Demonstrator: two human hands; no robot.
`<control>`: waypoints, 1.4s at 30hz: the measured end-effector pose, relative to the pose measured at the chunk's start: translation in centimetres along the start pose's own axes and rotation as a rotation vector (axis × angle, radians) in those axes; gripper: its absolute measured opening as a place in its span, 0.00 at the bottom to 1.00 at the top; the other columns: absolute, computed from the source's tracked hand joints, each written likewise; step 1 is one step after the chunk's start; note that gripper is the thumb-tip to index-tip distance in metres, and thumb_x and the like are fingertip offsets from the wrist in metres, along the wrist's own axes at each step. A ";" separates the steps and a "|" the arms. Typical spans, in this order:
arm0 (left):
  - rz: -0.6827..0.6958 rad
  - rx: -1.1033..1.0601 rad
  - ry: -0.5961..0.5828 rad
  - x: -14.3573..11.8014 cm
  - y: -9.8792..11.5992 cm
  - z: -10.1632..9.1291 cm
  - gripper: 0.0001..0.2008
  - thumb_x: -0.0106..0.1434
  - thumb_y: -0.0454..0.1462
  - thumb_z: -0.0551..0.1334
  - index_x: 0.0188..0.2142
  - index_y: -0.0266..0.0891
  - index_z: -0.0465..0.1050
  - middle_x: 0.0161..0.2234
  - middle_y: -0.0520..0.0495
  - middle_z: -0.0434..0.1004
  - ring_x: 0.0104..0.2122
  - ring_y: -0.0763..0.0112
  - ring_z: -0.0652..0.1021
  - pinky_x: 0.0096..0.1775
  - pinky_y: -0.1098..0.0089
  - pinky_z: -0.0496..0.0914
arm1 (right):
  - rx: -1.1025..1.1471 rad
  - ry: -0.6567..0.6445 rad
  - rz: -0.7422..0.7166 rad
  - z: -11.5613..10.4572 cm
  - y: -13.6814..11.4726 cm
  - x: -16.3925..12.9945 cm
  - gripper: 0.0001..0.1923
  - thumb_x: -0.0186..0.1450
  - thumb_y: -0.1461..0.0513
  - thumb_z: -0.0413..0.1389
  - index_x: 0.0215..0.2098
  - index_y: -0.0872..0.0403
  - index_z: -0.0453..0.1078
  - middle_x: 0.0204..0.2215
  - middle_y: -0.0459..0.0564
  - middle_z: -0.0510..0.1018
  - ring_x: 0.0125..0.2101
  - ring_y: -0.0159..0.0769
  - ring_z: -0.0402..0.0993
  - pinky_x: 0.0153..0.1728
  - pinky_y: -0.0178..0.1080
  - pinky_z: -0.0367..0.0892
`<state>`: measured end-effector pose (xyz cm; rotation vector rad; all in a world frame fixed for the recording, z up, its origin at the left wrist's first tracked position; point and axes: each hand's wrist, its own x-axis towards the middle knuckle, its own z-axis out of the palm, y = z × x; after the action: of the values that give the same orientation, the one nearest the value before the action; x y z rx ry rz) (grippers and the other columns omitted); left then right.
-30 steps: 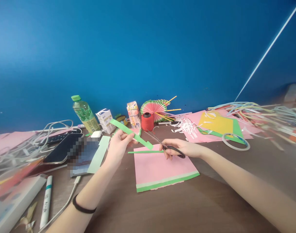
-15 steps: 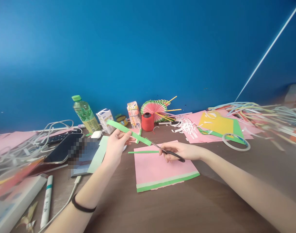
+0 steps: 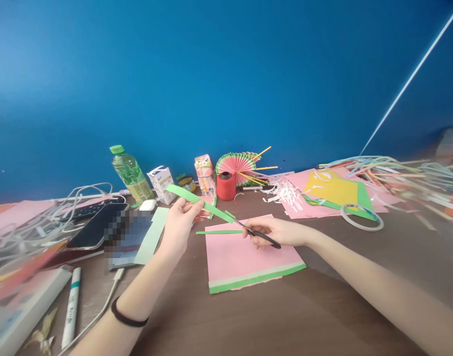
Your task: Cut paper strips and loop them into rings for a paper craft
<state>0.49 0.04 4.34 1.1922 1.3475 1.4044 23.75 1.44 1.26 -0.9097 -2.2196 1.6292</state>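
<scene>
While left hand pinches one green strip, right hand grips one scissors.

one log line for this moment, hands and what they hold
left hand: holds green strip | right hand: holds scissors | blades at strip end | pink sheet below on table

Green strip; black scissors; pink sheet, seemingly green-edged.

Brown table w/ pink sheet, tape ring, phone
</scene>
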 end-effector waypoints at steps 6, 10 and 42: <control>-0.010 0.002 -0.006 0.1 -0.2 -0.1 0.14 0.47 0.43 0.65 0.24 0.38 0.61 0.21 0.50 0.74 0.27 0.70 0.77 0.25 0.76 0.66 | -0.008 0.006 -0.010 0.1 -0.2 0.0 0.16 0.59 0.52 0.51 0.39 0.53 0.61 0.30 0.46 0.67 0.29 0.29 0.67 0.32 0.35 0.62; -0.009 0.008 0.000 0.0 -0.1 -0.1 0.15 0.47 0.43 0.65 0.23 0.38 0.61 0.21 0.49 0.74 0.25 0.69 0.76 0.25 0.74 0.67 | 0.000 0.004 -0.004 0.2 -0.3 0.0 0.16 0.59 0.52 0.51 0.40 0.53 0.61 0.30 0.46 0.67 0.27 0.28 0.65 0.31 0.35 0.61; -0.013 -0.036 -0.001 0.0 -0.2 0.0 0.16 0.46 0.43 0.65 0.24 0.38 0.60 0.22 0.49 0.73 0.29 0.65 0.77 0.24 0.75 0.66 | 0.053 0.014 -0.036 0.3 -0.5 0.0 0.15 0.59 0.51 0.51 0.36 0.55 0.61 0.23 0.42 0.59 0.22 0.25 0.57 0.26 0.33 0.63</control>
<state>0.44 0.06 4.16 1.1589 1.3218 1.4125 23.43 1.10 1.63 -0.8596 -2.1600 1.6529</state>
